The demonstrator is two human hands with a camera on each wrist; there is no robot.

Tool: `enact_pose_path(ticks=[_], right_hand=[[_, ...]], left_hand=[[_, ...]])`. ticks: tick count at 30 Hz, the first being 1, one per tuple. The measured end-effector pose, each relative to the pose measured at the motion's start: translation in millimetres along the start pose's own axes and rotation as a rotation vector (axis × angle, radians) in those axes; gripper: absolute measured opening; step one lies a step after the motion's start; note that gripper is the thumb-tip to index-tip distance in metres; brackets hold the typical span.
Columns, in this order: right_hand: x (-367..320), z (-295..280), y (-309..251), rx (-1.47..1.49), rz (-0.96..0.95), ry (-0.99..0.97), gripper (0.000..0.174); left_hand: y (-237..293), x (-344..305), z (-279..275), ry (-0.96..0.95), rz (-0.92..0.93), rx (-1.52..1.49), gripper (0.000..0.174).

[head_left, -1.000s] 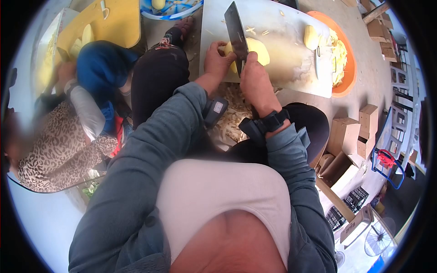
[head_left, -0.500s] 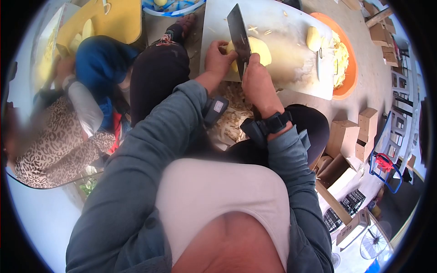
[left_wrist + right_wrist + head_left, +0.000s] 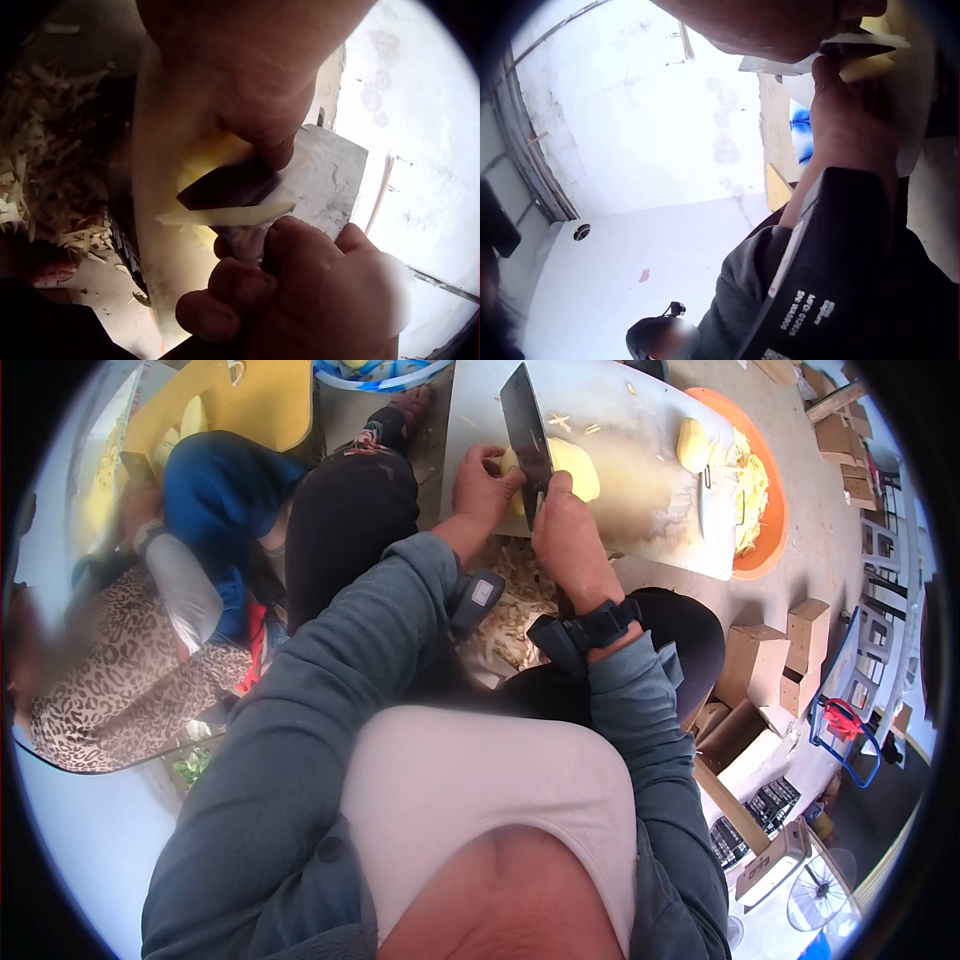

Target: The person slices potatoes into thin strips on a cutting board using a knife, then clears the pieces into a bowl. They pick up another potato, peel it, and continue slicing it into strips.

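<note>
My right hand grips the handle of a dark-bladed cleaver, which stands upright across a peeled potato on the white cutting board. On the blade's other side, my left hand holds the potato, its thumb and fingers curled close beside the blade. The left wrist view has a pale strip of potato lying against the cleaver blade, with the right hand below and the left hand above. Much of the potato is hidden by blade and fingers.
Another peeled potato and a white-handled tool lie near the board's right edge. Beyond is an orange basin of potato shreds. Peelings lie below the board. A second person sits left beside a yellow board.
Both hands keep their hold on the cleaver and the potato, with only very slight movement. The whole view has shifted a little.
</note>
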State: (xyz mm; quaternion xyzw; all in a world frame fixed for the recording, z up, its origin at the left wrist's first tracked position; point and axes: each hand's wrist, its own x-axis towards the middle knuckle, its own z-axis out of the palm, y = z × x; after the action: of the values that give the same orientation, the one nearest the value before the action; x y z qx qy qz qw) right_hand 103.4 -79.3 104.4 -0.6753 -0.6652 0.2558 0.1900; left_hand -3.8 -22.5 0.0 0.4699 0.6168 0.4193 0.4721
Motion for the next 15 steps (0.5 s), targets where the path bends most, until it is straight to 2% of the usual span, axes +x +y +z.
enact_pose_path(ticks=[7,9,15], right_hand=[[4.3,4.2,-2.2,-0.025,-0.004,0.017,0.016],[7.1,-0.1,-9.1,-0.001,0.106,-0.072,0.016],[8.1,1.7,-7.2,-0.048,0.084,-0.078,0.017]], left_hand=[[5.7,-3.2,-0.3,0.002,0.015,0.034,0.042],[4.3,-2.8,-0.5,0.000,0.028,0.036,0.041],[-1.2,-1.6,1.1,0.007,0.045,0.026,0.040]])
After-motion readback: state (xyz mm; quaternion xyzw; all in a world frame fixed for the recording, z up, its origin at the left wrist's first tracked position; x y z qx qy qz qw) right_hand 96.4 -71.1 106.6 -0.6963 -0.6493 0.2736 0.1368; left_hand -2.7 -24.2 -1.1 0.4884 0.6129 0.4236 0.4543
